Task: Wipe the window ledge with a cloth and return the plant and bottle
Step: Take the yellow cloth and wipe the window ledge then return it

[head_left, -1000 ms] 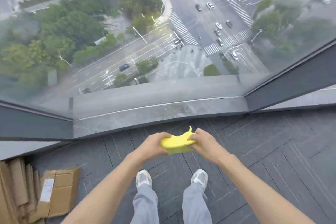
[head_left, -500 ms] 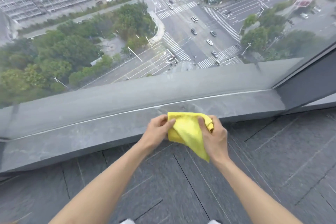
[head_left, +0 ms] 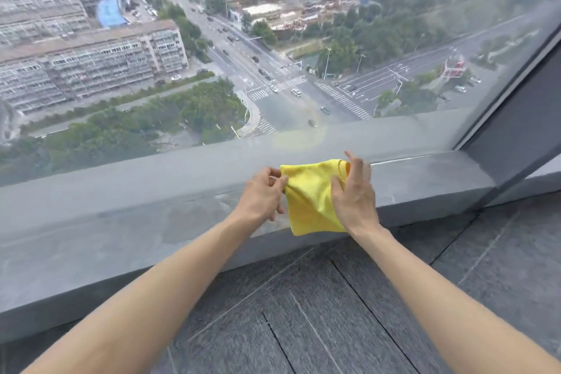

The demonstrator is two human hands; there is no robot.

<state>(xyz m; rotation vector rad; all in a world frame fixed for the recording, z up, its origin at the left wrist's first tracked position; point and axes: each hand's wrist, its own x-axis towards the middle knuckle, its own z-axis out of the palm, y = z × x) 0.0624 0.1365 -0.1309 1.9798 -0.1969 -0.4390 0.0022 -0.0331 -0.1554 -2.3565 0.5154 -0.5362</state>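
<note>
A yellow cloth [head_left: 309, 194] hangs partly unfolded above the grey stone window ledge [head_left: 136, 222]. My left hand [head_left: 262, 194] pinches its left edge. My right hand [head_left: 353, 191] grips its right side, with the thumb and a finger raised over the top corner. The cloth's lower corner dangles in front of the ledge's front edge. No plant or bottle is in view.
The ledge runs from lower left to a dark window frame post [head_left: 522, 127] at the right. Behind it a large glass pane [head_left: 273, 39] looks down on streets and buildings. Dark grey carpet tiles [head_left: 349, 313] cover the floor below.
My view has tilted up and nearer to the ledge; my feet and the cardboard on the floor have left the frame. Both hands rose with the cloth, which went from a bunched wad to an opened sheet.
</note>
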